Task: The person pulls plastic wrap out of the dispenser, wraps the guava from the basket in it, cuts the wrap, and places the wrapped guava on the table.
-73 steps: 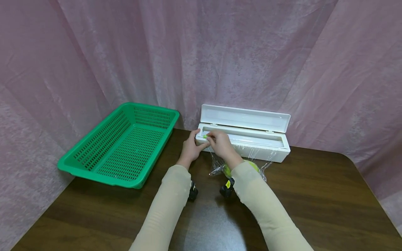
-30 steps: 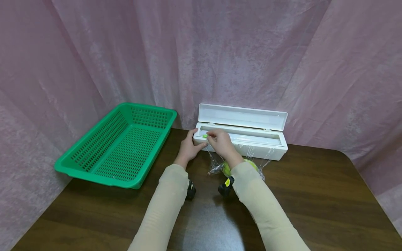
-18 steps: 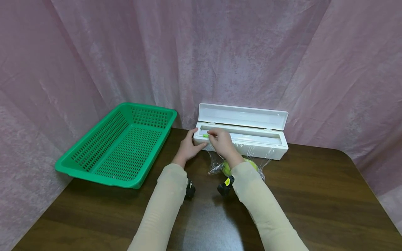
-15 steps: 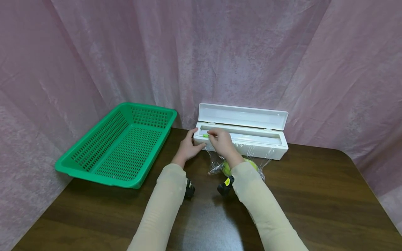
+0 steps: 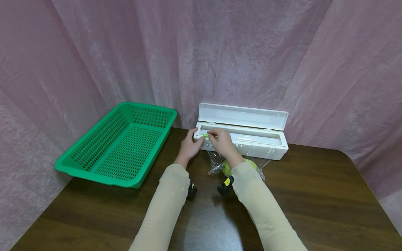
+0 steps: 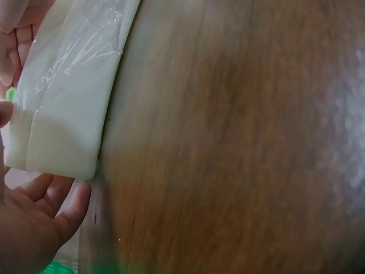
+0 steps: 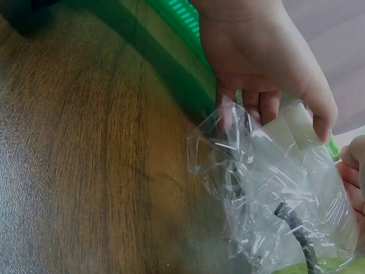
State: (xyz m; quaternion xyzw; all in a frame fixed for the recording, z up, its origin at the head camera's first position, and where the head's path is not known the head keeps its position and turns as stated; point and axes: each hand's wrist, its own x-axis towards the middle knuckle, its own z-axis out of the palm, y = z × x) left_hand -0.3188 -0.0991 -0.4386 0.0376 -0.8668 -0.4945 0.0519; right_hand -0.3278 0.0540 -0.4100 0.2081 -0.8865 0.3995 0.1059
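Observation:
A white cling film dispenser box [image 5: 260, 148] stands at the table's back with its lid [image 5: 243, 115] up. My left hand [image 5: 188, 146] grips its left end, thumb on the front top edge, fingers round the end wall. Beside that thumb is a small green slide cutter [image 5: 206, 135]. My right hand [image 5: 221, 142] has its curled fingertips at the cutter, pinching it. Cling film [image 7: 251, 171] hangs from the box front over a yellow-green round fruit or vegetable [image 5: 251, 164] with a dark curved stem [image 7: 296, 231]; my right forearm partly hides it in the head view.
A green plastic basket [image 5: 157, 153] with slotted sides stands on the left of the dark wooden table [image 5: 314, 195]. Pink curtains [image 5: 251, 52] hang close behind the box and basket.
My left thumb has moved up from the box's front face to its top edge, beside the slide cutter. The right hand stays at the cutter. Box, basket and wrapped item keep their places.

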